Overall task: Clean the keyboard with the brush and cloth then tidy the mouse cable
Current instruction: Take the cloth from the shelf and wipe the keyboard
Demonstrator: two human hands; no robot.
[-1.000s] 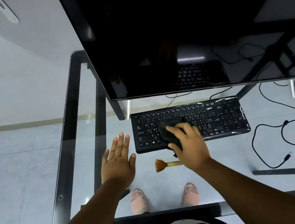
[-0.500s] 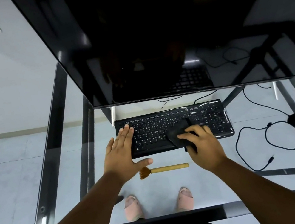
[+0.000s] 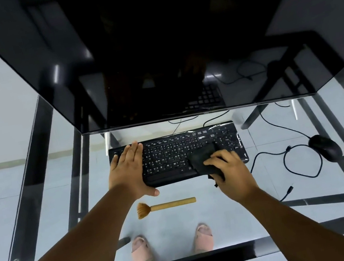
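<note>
A black keyboard (image 3: pixel 170 153) lies on the glass desk (image 3: pixel 59 173) under the monitor's lower edge. My left hand (image 3: pixel 129 172) rests flat on the keyboard's left end, fingers together, thumb over the front edge. My right hand (image 3: pixel 228 171) presses a black cloth (image 3: pixel 203 158) onto the right half of the keys. A wooden brush (image 3: pixel 166 205) with tan bristles lies on the glass in front of the keyboard, bristles to the left. The black mouse (image 3: pixel 325 147) sits at the right, its cable (image 3: pixel 297 168) looped loosely beside it.
A large dark monitor (image 3: pixel 151 42) fills the upper view and overhangs the keyboard. The desk's black frame (image 3: pixel 32 178) runs along the left and front edges. Through the glass I see the tiled floor and my feet in pink sandals (image 3: pixel 141 250).
My left hand moved forward from the glass onto the keyboard's left end. My right hand slid the cloth from the middle of the keys to the right side. The brush stays put.
</note>
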